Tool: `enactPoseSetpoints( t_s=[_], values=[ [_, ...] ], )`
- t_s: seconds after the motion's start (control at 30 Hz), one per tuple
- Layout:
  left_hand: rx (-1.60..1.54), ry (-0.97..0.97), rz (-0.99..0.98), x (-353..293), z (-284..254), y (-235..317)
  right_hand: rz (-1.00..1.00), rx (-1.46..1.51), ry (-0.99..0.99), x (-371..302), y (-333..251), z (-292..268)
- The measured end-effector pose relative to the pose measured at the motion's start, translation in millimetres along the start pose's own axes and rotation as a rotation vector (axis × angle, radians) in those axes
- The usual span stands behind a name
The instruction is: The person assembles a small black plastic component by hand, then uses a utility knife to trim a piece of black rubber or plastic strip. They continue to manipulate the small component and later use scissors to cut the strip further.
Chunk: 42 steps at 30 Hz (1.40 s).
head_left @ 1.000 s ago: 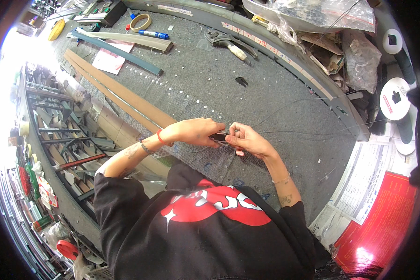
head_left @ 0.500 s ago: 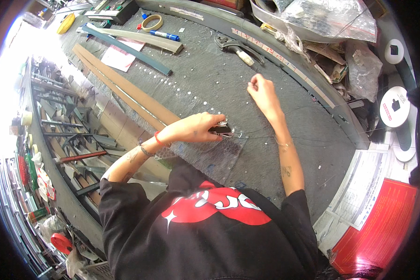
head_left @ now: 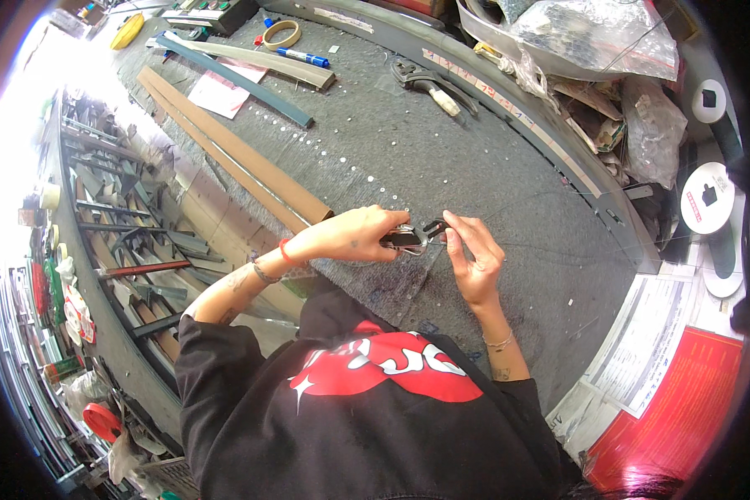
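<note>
My left hand (head_left: 358, 233) is closed around a black piece with silvery edges (head_left: 406, 240), which sticks out past the fingertips. A long brown profile strip (head_left: 237, 158) runs under that hand from the upper left. It lines up with the black piece, but my hand hides whether the two are joined. Between thumb and fingers, my right hand (head_left: 475, 254) pinches a small black part (head_left: 434, 227). This part is right beside the outer end of the black piece; I cannot tell if they touch. Thin loose wire or thread shows around the right hand.
Hand pliers (head_left: 425, 81) lie toward the back of the grey bench (head_left: 525, 242). A blue-grey strip (head_left: 233, 77), a tape roll (head_left: 282, 35) and a blue marker (head_left: 303, 57) are farther left. Plastic bags (head_left: 592, 37) pile up behind the raised edge. Cut profiles fill a left-hand rack (head_left: 133, 242).
My right hand has come down and left to my left hand, and the small black part now shows in its fingers. My left hand has moved slightly right, still holding the black piece.
</note>
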<state>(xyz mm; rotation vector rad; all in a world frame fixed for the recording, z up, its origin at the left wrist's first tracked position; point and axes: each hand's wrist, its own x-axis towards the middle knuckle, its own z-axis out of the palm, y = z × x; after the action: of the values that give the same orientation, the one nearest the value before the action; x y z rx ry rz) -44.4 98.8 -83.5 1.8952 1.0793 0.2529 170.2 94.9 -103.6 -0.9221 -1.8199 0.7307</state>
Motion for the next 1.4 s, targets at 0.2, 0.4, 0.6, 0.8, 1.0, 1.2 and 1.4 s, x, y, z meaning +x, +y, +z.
enactPoseSetpoints(
  t_s=[0.2, 0.4, 0.6, 0.8, 1.0, 1.2, 1.4],
  values=[
    [0.025, 0.043, -0.017, 0, 5, 5, -0.11, -0.073, 0.04, -13, 3, 7],
    [0.034, 0.051, -0.005, -2, 10, 4, -0.271, -0.128, 0.002, -15, 7, 4],
    [0.065, 0.128, -0.045, -6, 18, 5, -0.039, 0.007, -0.091, -24, -3, 1],
    [0.274, 0.209, -0.018, -15, 27, 12, 0.376, 0.492, -0.158, -30, -16, -5],
    [0.329, 0.231, 0.077, -19, 36, 27, 0.498, 0.468, -0.326, -27, -20, -4],
    [0.382, 0.183, 0.015, -24, 38, 24, 0.75, 0.822, -0.481, -26, -12, -17],
    [0.462, 0.177, 0.107, -23, 46, 25, 0.855, 1.056, -0.677, -35, 10, -8]
  ],
)
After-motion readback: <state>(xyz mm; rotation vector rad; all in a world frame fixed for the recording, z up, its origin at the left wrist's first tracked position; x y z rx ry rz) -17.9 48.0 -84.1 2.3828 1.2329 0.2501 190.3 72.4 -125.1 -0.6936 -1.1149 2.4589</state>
